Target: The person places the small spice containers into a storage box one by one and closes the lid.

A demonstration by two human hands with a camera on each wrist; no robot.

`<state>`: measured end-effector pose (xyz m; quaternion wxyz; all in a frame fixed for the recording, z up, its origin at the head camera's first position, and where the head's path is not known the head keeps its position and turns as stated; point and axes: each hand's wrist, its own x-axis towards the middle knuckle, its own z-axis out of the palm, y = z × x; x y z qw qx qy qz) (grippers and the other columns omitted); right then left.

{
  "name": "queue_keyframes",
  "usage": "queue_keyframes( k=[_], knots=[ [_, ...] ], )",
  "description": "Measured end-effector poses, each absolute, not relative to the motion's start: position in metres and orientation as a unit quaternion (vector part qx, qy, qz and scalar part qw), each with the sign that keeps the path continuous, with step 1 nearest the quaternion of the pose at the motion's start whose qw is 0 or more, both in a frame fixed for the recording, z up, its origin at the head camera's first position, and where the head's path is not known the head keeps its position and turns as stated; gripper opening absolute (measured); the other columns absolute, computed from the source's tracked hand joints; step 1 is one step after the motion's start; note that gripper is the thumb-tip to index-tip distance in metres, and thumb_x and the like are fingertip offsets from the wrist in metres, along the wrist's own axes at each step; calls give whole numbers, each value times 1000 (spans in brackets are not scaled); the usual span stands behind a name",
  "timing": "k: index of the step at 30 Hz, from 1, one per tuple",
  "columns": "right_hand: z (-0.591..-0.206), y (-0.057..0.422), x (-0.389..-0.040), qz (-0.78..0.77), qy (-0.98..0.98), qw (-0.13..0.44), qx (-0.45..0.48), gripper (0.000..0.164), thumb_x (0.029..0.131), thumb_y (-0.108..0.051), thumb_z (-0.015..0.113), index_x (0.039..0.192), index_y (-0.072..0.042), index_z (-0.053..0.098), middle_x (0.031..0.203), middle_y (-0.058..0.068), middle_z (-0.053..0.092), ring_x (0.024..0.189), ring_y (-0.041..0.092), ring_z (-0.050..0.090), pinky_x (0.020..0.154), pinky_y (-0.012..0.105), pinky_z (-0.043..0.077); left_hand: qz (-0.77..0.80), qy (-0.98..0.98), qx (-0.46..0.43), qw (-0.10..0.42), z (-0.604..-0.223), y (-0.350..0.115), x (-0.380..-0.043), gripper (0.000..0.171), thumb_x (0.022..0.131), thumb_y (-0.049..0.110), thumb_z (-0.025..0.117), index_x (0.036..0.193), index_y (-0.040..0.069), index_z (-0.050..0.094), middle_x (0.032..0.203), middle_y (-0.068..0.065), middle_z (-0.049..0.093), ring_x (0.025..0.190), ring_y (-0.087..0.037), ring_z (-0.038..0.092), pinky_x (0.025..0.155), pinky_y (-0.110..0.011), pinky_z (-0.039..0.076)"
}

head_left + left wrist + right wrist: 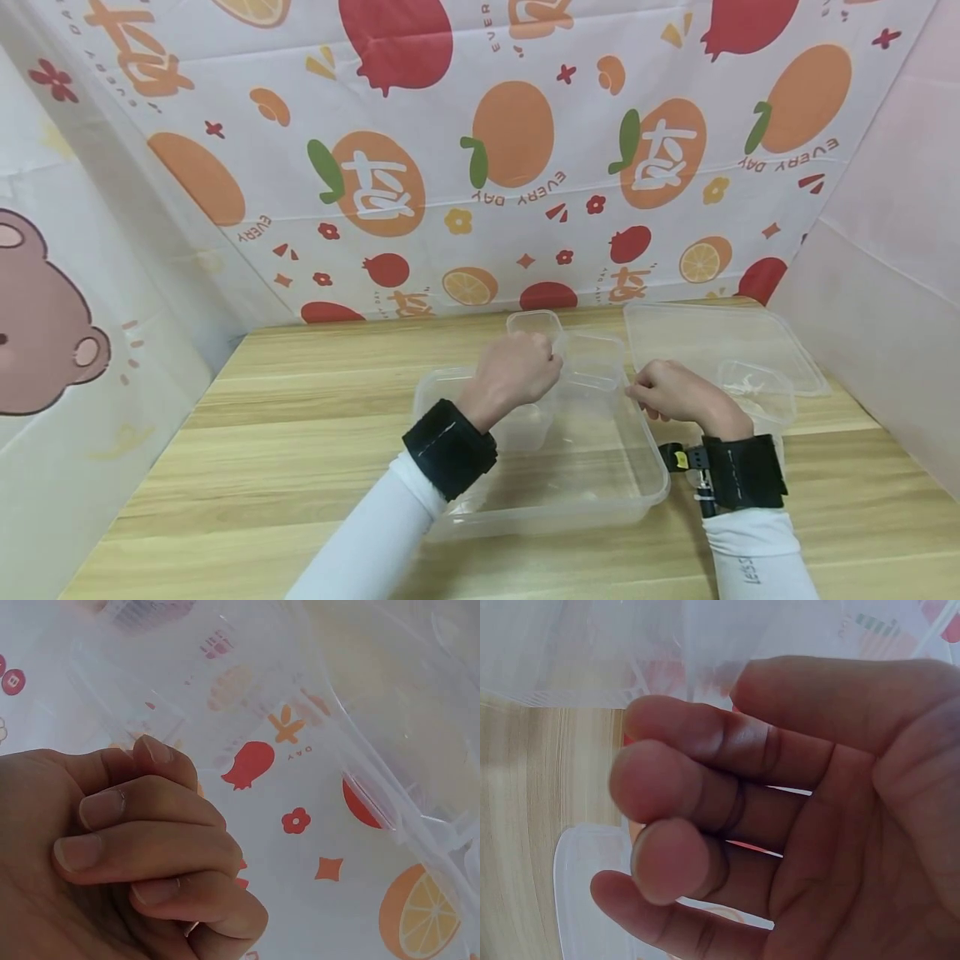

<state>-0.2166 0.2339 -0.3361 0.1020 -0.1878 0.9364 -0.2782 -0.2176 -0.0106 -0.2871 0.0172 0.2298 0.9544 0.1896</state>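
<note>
In the head view a large clear plastic box (600, 500) stands on the table with its mouth up. A small clear plastic container (596, 362) is over the box's far side, between the two hands. My left hand (517, 367), its fingers curled, pinches the container's left edge. The thumb and fingertips (154, 750) meet at clear plastic in the left wrist view. On the other side my right hand (675, 390) pinches the right edge between thumb (780, 686) and index finger. The other right fingers are loosely bent. Another small container (521, 429) shows inside the box, partly behind the left wrist.
Behind the left hand is one more small clear container (534, 321). At the right back lies a large flat clear lid (697, 333), with a small clear container (765, 400) by its front edge. A fruit-print cloth (450, 167) hangs behind the wooden table (300, 433).
</note>
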Motion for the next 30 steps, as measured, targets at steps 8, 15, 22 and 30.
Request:
queue_keyframes(
  k=[8, 15, 22, 30],
  knots=[
    [-336, 234, -217, -281, 936, 104, -186, 36, 100, -9, 56, 65, -7, 62, 55, -3, 47, 49, 11, 41, 49, 27, 32, 186, 957, 222, 20, -292, -4, -216, 41, 103, 15, 50, 63, 12, 54, 55, 1, 41, 47, -15, 41, 44, -25, 29],
    [-337, 234, -218, -282, 936, 107, -183, 35, 101, -9, 57, 66, -6, 62, 55, -3, 48, 49, 11, 42, 49, 27, 32, 172, 964, 201, 23, -298, 0, -217, 40, 104, 17, 50, 64, 11, 54, 57, -1, 43, 51, -16, 44, 45, -26, 31],
    [-337, 234, -218, -282, 935, 109, -183, 36, 101, -8, 55, 65, -7, 62, 55, -3, 47, 49, 11, 41, 49, 27, 32, 166, 966, 197, 13, -303, 2, -217, 42, 102, 15, 50, 61, 12, 52, 56, -1, 40, 49, -16, 42, 44, -25, 29],
    [-336, 233, -216, -296, 932, 109, -178, 41, 105, -9, 47, 67, -7, 61, 56, 0, 49, 50, 13, 46, 51, 29, 35, 153, 967, 201, 5, -306, 4, -216, 42, 102, 14, 50, 60, 12, 52, 55, -2, 42, 48, -17, 43, 43, -24, 29]
  ],
)
